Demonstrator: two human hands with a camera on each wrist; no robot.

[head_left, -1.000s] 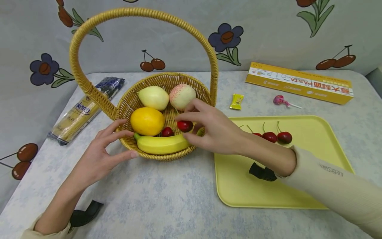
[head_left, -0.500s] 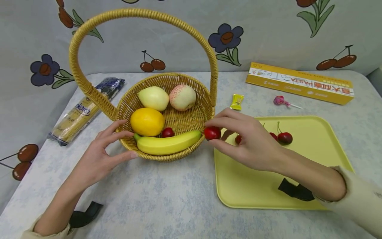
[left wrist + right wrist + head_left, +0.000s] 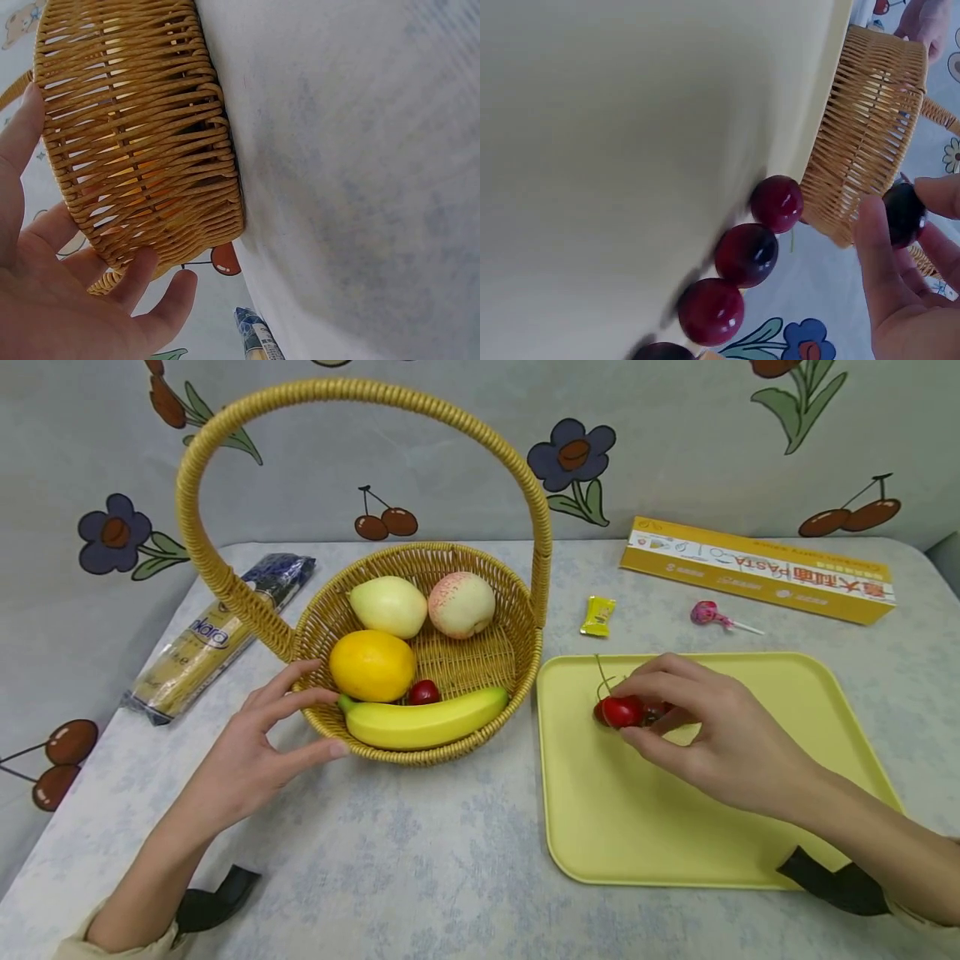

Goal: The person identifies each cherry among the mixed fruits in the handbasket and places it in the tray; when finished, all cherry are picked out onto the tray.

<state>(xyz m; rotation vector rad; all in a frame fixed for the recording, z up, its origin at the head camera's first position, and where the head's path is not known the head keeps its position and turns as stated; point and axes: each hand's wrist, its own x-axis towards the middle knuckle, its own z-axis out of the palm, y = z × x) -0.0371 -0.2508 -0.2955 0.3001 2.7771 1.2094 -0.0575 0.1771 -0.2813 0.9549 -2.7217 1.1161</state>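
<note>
My right hand (image 3: 720, 731) pinches a dark red cherry (image 3: 622, 712) between thumb and fingers above the yellow tray (image 3: 675, 843). In the right wrist view the held cherry (image 3: 905, 215) sits apart from several cherries (image 3: 746, 255) lined up on the tray. My left hand (image 3: 251, 752) rests at the left side of the wicker basket (image 3: 517, 693), its relaxed fingers touching the rim and its thumb in front. Inside the basket are a banana (image 3: 427, 722), a yellow lemon-like fruit (image 3: 372, 665), a pale pear-like fruit (image 3: 388, 607), a peach (image 3: 461, 604) and a cherry (image 3: 423, 692).
A clear packet of spaghetti (image 3: 210, 639) lies left of the basket. Behind the tray are a yellow wrapped candy (image 3: 597, 616), a pink lollipop (image 3: 708, 613) and a long pasta box (image 3: 757, 568). The basket's tall handle (image 3: 360, 392) arches over the fruit.
My right hand has moved right from inside the basket to above the tray, carrying the cherry out with it. The left hand has stayed at the basket's rim.
</note>
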